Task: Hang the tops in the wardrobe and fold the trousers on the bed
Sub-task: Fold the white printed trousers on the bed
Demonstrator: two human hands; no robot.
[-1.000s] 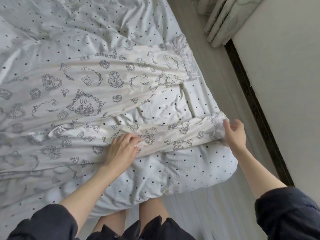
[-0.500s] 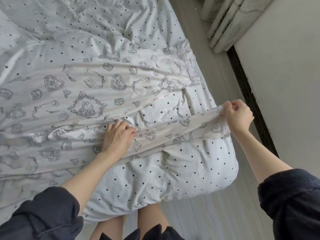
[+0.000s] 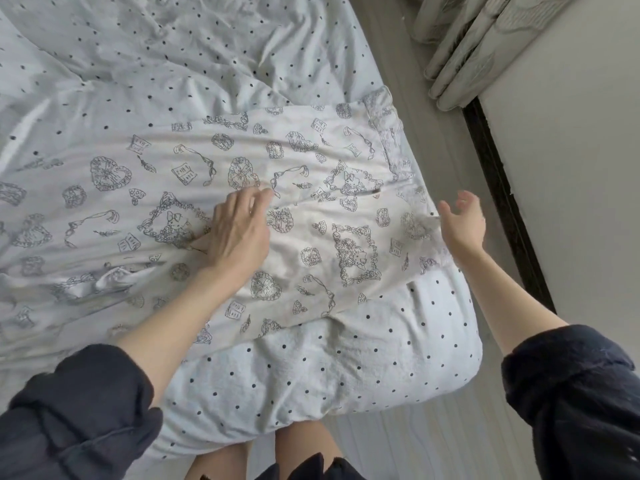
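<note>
From the head camera, looking down over the person's arms, there is one garment in sight and two hands at work on it. The trousers are pale cream, printed all over in grey line drawings of frilled hearts, ribbons, little books and framed bears, with a lacy band along the far leg end by the bed's edge. They lie flat across the near corner of the bed, one leg laid over the other, the leg ends close to the right side of the mattress.

The left hand rests palm down on the fabric near the middle of the trousers, fingers relaxed and a little spread, gripping nothing. The right hand is at the leg ends by the bed's edge, fingers loosely apart and holding nothing; whether it touches the cloth I cannot tell. Both forearms are bare, with dark sleeves pushed up.

The bedding is white with small dark dots, rumpled further up. Beside the bed runs a pale wooden floor, then a dark skirting strip below a plain wall, and pale curtains hang bunched in the top right corner.
</note>
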